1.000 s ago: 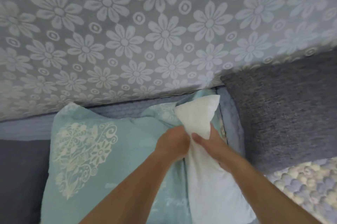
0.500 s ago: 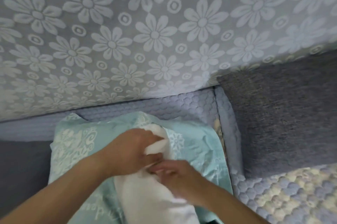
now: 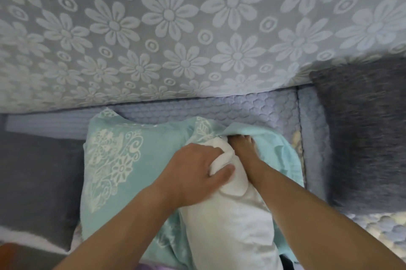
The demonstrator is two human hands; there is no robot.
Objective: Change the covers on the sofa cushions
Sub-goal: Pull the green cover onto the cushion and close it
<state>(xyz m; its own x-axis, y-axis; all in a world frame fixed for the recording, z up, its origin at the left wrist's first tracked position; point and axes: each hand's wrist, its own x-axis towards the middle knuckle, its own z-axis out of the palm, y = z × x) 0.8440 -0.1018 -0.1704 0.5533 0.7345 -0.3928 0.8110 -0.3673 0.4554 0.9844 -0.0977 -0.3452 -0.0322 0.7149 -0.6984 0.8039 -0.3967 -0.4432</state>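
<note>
A white insert (image 3: 232, 210) is seen lying lengthwise on a teal cover (image 3: 131, 159), its far end at the cover's opening. The far end is gripped by the left hand (image 3: 197, 170): the fingers (image 3: 211, 151) are curled over the top of the insert and the thumb (image 3: 222, 173) is pressed into its near side, so that the white fabric is bunched between them. The right hand (image 3: 243, 148) is laid along the insert's right side, touching it, with its fingertips pushed under the raised edge of the cover. The fingertips are hidden by the teal cloth; whether cloth is pinched there cannot be told.

The cover is spread on a quilted seat (image 3: 219, 107), beside a grey cushion (image 3: 37, 181) on the left and a darker grey cushion (image 3: 362, 137) on the right. A flower-patterned throw (image 3: 175, 27) is draped over the backrest behind.

The near end of the insert is cut off by the lower frame edge. The right cushion is blurred. A white floral motif is woven on the cover's left half; pale marks near the cover's lower edge, possibly writing, cannot be made out. No brand or label can be read
</note>
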